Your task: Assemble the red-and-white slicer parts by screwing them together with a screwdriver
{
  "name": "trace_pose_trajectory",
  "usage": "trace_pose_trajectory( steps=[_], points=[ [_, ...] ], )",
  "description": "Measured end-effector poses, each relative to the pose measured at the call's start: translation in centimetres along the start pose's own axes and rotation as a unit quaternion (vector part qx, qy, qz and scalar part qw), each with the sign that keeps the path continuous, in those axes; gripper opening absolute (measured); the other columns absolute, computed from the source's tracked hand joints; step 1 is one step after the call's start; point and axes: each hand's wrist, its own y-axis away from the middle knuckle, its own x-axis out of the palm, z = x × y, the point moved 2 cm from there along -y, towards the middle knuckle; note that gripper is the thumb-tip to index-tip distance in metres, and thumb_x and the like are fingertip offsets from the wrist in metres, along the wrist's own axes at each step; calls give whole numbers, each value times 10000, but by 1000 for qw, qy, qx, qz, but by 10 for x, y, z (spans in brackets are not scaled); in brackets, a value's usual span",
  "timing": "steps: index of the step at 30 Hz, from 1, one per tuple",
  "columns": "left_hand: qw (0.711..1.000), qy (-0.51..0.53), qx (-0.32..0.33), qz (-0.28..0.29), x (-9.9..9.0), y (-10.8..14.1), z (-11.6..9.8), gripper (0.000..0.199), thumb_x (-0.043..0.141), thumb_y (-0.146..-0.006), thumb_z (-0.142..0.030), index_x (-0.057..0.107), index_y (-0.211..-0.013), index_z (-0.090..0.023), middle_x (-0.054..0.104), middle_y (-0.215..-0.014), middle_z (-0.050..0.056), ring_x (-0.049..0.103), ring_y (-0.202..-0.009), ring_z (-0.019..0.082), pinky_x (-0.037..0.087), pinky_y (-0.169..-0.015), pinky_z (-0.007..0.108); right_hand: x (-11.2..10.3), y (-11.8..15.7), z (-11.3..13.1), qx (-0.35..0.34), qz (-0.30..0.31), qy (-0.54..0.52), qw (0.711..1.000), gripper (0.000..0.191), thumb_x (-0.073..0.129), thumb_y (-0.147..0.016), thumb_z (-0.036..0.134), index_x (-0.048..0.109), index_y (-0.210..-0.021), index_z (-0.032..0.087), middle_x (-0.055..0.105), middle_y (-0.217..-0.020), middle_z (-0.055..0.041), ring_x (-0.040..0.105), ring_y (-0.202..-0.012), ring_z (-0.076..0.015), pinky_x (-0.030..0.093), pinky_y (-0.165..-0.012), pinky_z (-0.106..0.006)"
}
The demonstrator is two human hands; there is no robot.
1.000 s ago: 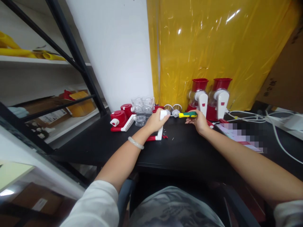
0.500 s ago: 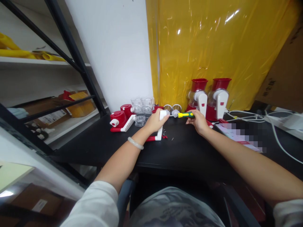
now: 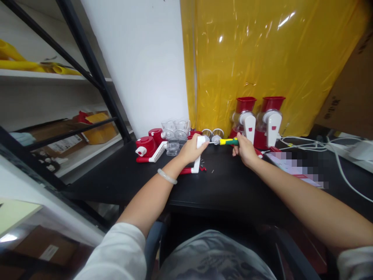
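My left hand [image 3: 190, 150] is closed round the top of a white crank handle [image 3: 196, 165], whose red grip points left near the table. In my right hand [image 3: 244, 149] is the green end of a yellow and green screwdriver [image 3: 229, 142], held level. The screwdriver's metal shaft runs left to the white part by my left thumb; its tip is hidden there. Small screws and a little red piece [image 3: 203, 168] lie on the black table just right of the handle.
Red bases [image 3: 146, 147] and clear plastic cups [image 3: 175, 129] stand at the back left. Two metal-meshed drums [image 3: 217, 134] sit behind my hands. Two red and white grinders [image 3: 272, 122] stand at the back right, near white cables [image 3: 309, 144] and a flat screen [image 3: 294, 169].
The fingers of my right hand have shifted and turned on the screwdriver's handle. My left hand and the white handle stay where they were.
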Motion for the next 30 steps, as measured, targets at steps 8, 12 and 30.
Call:
trace_pose_trajectory(
  steps=[8, 12, 30],
  points=[
    [1000, 3, 1, -3, 1, -1, 2, 512, 426, -892, -640, 508, -1098, -179, 688, -870, 93, 669, -829, 256, 488, -731, 364, -2, -4, -5, 63, 18, -84, 994, 219, 497, -788, 415, 528, -885, 221, 628, -595, 21, 605, -463, -144, 510, -509, -283],
    [1000, 4, -6, 3, 1, 0, 1, 505, 432, -890, -638, 510, -1088, -180, 687, -867, 92, 668, -833, 260, 489, -733, 368, -2, -3, -4, 58, 5, -85, 995, 170, 525, -758, 346, 540, -868, 216, 625, -621, 24, 600, -477, -132, 509, -515, -278],
    [1000, 5, -5, 5, 2, 0, 3, 518, 422, -886, -655, 501, -1090, -186, 678, -890, 91, 655, -836, 257, 477, -730, 360, 1, 0, 0, 22, -2, -30, 999, 418, 605, -787, 618, 483, -775, 218, 470, -404, 83, 489, -334, -103, 421, -362, -211]
  ],
)
